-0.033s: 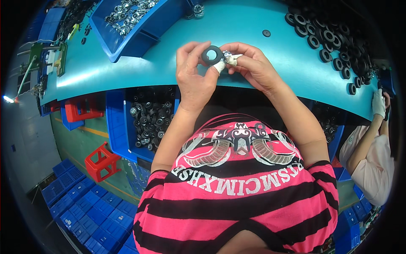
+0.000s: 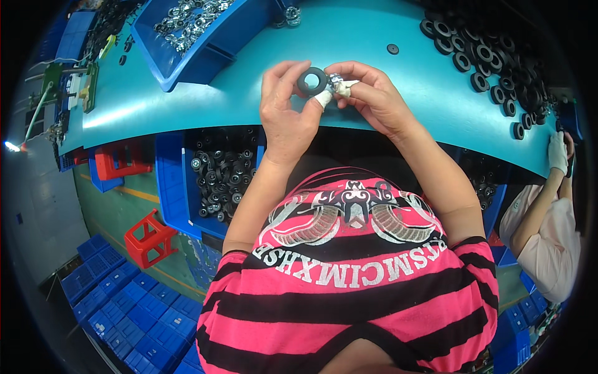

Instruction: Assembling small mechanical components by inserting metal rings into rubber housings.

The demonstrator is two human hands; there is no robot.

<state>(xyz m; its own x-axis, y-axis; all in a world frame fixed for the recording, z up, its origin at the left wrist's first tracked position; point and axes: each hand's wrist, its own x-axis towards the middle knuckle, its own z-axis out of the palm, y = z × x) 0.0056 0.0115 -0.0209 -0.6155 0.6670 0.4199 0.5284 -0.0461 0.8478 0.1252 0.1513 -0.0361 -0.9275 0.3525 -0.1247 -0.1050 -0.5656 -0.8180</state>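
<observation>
Blk ring [image 2: 300,82]: held above the counter [image 2: 205,109], inboard of its near edge, approx. mid-length. Ring was round, no long axis; its face was turned up twd the viewer, w/ the counter visible thru the hole.

Chrome part [image 2: 334,80]: located just beside the ring, on its R side, at approx. same level. Key relation: the part sat off the ring's R rim, not in line w/ the hole. Contact btwn the two: cannot tell; fingertips hid the gap.

L hand [image 2: 285,112]: grasped the ring, fingers at the upper L rim, thumb at the lower R rim. Thumb wore a white finger cover [image 2: 323,98]. Nearer hand to ring: L.

R hand [image 2: 377,96]: pinched the chrome part at its fingertips, w/ a 2nd white cover [image 2: 345,89] adj. Nearer hand to part: R.

Surroundings: blue bin [image 2: 215,53] w/ chrome pieces stood twd the counter's far L; a few loose chrome pieces [image 2: 292,17] lay just R of it. Single blk disc [image 2: 392,48] lay beyond the R hand. Pile of blk rings [image 2: 479,53] lay twd the far R corner. Below the near edge, L side: lower blue bin [image 2: 171,181] w/ blk-and-chrome wheels [image 2: 221,181]. Co-worker's gloved hand [image 2: 557,153]: at the R end.
</observation>
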